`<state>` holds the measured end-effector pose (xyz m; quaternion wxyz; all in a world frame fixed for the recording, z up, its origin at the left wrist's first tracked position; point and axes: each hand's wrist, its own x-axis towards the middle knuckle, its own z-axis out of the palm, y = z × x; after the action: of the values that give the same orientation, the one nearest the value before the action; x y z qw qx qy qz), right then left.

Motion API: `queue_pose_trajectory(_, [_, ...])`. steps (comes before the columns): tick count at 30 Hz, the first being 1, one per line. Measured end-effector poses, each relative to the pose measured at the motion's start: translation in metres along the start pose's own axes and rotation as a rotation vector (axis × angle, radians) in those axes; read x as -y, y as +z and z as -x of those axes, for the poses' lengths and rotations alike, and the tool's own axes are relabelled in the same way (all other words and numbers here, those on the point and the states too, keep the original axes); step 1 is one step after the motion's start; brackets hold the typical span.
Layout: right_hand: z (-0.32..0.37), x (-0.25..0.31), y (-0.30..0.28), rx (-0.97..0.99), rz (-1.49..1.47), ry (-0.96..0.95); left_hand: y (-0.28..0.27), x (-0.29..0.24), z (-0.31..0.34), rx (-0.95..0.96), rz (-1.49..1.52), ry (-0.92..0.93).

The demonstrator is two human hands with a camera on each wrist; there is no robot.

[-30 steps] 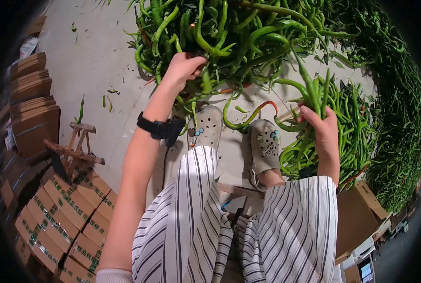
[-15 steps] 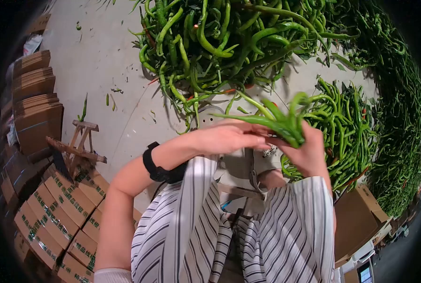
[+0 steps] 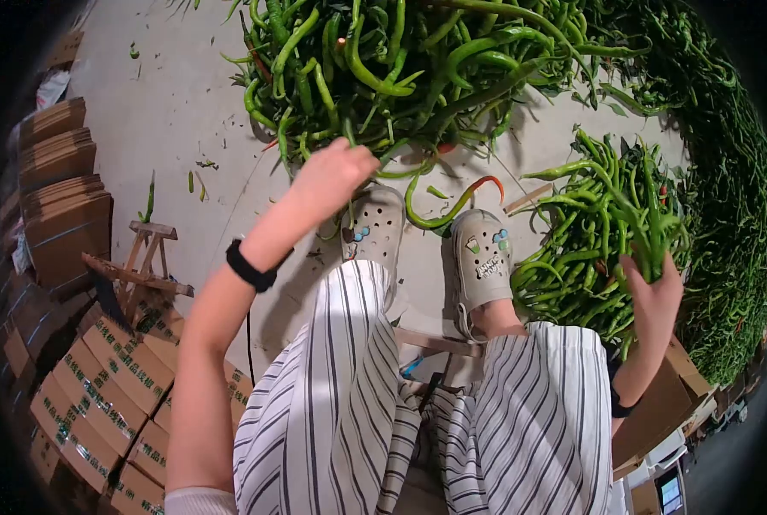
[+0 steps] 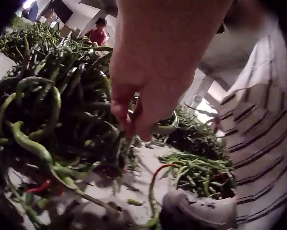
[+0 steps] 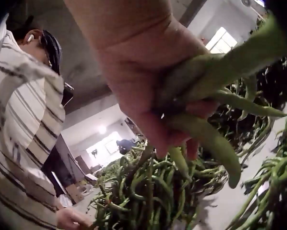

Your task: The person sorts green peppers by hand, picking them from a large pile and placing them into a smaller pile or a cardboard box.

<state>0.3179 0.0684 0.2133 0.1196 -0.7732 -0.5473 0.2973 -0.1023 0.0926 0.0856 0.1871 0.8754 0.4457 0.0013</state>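
Pinching one pepper (image 4: 166, 128) from the chili pepper pile (image 3: 418, 60) with the left hand (image 3: 332, 176), gripping a pepper bunch (image 3: 649, 232) in the right hand (image 3: 654, 296); next probably needs a clean pull free.

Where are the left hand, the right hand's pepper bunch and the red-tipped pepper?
left hand (image 3: 332, 174): head view, back of hand.
pepper bunch (image 3: 643, 239): head view, mid-length.
red-tipped pepper (image 3: 462, 203): head view, green middle.

Concrete floor (image 3: 177, 94) w/ stem scraps. Along its left edge: stacks of flat brown cardboard (image 3: 57, 163); near-left corner, printed cartons (image 3: 117, 378) in rows. Small wooden stand (image 3: 143, 257) betw. the two. Mid-floor: grey clogs (image 3: 375, 227) w/ charms, striped trousers (image 3: 332, 403). Near-right corner: brown box (image 3: 658, 403), device w/ screen (image 3: 665, 491).
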Motion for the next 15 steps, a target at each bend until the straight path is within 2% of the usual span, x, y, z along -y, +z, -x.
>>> queue_pose_trajectory(2, [0.001, 0.023, 0.014, 0.107, -0.088, -0.057, -0.026, -0.032, 0.003, -0.063, 0.088, 0.103])
queue_pose_trajectory(4, [0.001, 0.042, 0.023, 0.246, -0.203, 0.012, -0.041, -0.053, 0.009, -0.167, 0.175, 0.175])
queue_pose_trajectory(5, [0.0, 0.044, 0.028, 0.276, -0.219, -0.07, -0.05, -0.061, 0.012, -0.196, 0.207, 0.189])
queue_pose_trajectory(6, [0.0, 0.043, 0.031, 0.312, -0.251, -0.07, -0.06, -0.069, 0.014, -0.225, 0.241, 0.202])
queue_pose_trajectory(10, [0.002, 0.055, 0.038, 0.312, -0.404, -0.048, -0.069, -0.076, 0.025, -0.434, 0.554, 0.157])
queue_pose_trajectory(11, [0.002, 0.057, 0.037, 0.299, -0.461, -0.043, -0.079, -0.077, 0.03, -0.42, 0.709, 0.051])
queue_pose_trajectory(13, [0.003, 0.059, 0.032, 0.28, -0.501, 0.037, -0.103, -0.085, 0.037, -0.604, 1.049, -0.307])
queue_pose_trajectory(15, [0.003, 0.058, 0.031, 0.262, -0.558, 0.081, -0.118, -0.08, 0.047, -0.801, 1.009, -0.297])
